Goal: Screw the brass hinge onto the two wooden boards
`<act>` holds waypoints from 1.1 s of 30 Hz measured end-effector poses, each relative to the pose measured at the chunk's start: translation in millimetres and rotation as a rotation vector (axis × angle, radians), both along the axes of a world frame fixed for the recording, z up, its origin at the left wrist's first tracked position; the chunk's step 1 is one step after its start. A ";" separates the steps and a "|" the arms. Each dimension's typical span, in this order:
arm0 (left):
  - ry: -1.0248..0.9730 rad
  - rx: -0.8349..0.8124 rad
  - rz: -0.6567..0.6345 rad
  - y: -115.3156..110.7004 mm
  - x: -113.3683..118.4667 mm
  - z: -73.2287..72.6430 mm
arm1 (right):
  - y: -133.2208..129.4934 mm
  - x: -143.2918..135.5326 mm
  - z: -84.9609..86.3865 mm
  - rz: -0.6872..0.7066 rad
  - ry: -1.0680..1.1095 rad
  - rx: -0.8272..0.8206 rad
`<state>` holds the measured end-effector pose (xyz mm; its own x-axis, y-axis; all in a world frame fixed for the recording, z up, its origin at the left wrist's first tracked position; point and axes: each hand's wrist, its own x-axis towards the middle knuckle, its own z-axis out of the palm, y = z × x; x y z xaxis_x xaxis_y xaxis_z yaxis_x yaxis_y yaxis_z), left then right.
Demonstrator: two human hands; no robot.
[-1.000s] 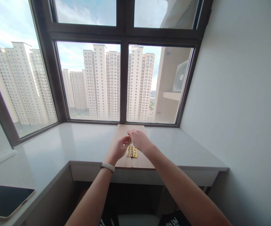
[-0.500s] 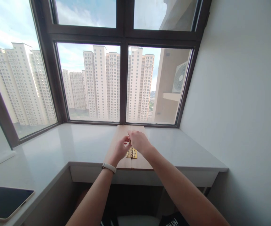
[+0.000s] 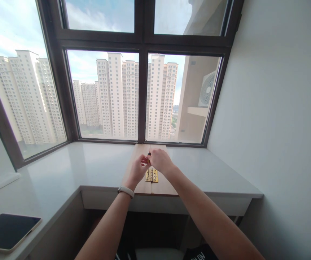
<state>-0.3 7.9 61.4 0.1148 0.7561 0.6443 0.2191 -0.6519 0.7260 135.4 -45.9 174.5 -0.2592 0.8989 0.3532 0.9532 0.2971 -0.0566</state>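
Steady the dark piece (image 3: 149,154), pinched between your left hand (image 3: 138,168) and right hand (image 3: 160,161) just beyond the hinge (image 3: 152,176) on the boards (image 3: 165,187), so it can't slip or drop.

A white counter (image 3: 98,166) below the window bends toward the near left. On it, two pale wooden boards (image 3: 164,187) lie side by side, a yellow, dark-patterned hinge (image 3: 152,175) across their seam. A black-screened tablet (image 3: 8,231) lies at left.

head camera | above forearms (image 3: 109,220) | facing forward and down | left hand (image 3: 138,168), right hand (image 3: 161,160) near, below centre | window (image 3: 142,94) farther, across top
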 end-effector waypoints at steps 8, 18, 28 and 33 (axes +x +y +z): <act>-0.011 -0.015 -0.177 4.6 -5.6 -0.6 | 5.0 5.2 2.7 0.158 -0.001 -0.042; 0.034 0.023 -0.039 -1.3 1.6 -0.2 | -2.9 -4.9 1.4 0.054 -0.069 0.010; 0.008 -0.023 -0.166 2.9 0.0 -7.5 | -1.3 3.9 -2.1 0.159 -0.002 -0.008; 0.012 0.017 -0.048 2.1 4.9 -8.3 | -2.1 -1.2 -3.4 -0.017 0.006 0.037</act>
<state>4.6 10.0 53.1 0.1586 0.7384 0.6555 0.1954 -0.6742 0.7122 134.2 -48.0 171.1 -0.2418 0.8895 0.3876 0.9578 0.2828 -0.0515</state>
